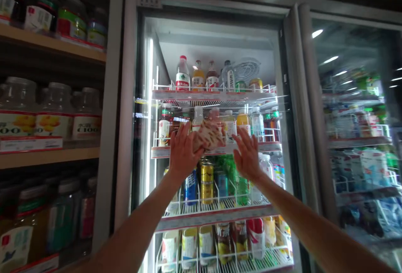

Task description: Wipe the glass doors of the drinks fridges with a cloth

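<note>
Patterned cloth [212, 135], likely soft, light, wants bunching mid-fabric; we cannot tell how our left hand [183, 151] grips; our right hand [248, 155] spreads empty inside the glass door [129, 97]'s right edge.

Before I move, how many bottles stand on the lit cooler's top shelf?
4 visible, left to right: a red-capped bottle, an orange bottle, a brown bottle and a bottle marked WAVE. More may be hidden behind.
</note>
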`<state>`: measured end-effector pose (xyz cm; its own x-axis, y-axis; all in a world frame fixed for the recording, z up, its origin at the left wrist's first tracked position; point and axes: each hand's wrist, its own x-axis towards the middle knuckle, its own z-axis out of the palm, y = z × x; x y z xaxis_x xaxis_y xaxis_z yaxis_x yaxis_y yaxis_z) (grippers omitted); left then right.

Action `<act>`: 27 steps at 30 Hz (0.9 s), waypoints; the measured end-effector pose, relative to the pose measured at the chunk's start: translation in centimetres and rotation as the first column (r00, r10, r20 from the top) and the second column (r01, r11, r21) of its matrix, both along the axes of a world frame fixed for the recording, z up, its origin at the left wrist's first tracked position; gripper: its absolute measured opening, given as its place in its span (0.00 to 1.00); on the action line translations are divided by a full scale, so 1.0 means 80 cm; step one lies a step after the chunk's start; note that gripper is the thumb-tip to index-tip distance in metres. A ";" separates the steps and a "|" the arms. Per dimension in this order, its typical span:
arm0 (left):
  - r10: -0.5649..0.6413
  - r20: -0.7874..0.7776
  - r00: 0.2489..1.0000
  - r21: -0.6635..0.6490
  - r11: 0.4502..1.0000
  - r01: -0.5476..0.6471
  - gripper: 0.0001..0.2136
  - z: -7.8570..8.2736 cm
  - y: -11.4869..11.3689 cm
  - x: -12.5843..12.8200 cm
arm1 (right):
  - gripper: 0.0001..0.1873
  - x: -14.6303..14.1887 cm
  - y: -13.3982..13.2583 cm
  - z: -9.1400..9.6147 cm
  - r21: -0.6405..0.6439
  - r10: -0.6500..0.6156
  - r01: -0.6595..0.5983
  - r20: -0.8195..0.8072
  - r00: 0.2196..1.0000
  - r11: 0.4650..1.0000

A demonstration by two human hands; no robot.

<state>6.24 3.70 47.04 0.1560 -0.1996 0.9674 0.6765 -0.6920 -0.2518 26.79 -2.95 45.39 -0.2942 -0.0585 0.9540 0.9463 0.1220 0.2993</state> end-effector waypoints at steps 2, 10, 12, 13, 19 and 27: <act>0.033 0.012 0.999 0.009 0.999 -0.033 0.20 0.001 0.006 -0.004 | 0.30 -0.032 -0.001 -0.003 -0.088 0.140 -0.128 0.136 0.981 0.988; 0.102 0.040 0.994 0.069 0.992 -0.104 0.26 -0.017 0.023 -0.047 | 0.25 -0.134 0.033 0.011 -0.122 0.251 -0.257 -0.064 0.966 0.959; 0.151 0.117 0.982 0.057 0.986 -0.158 0.27 -0.020 0.025 -0.053 | 0.22 -0.149 0.043 0.021 -0.067 0.182 -0.194 -0.156 0.971 0.979; 0.169 0.119 0.978 0.053 0.983 -0.176 0.28 -0.021 0.025 -0.054 | 0.20 -0.152 0.046 0.026 -0.046 0.146 -0.156 -0.176 0.973 0.987; 0.187 0.101 0.977 0.035 0.981 -0.191 0.30 -0.023 0.024 -0.049 | 0.17 -0.022 0.021 0.040 0.023 -0.003 0.005 -0.095 0.995 1.000; 0.223 0.092 0.970 -0.010 0.975 -0.223 0.31 -0.025 0.020 -0.048 | 0.28 0.008 0.018 0.005 0.172 -0.017 0.052 -0.195 0.981 0.984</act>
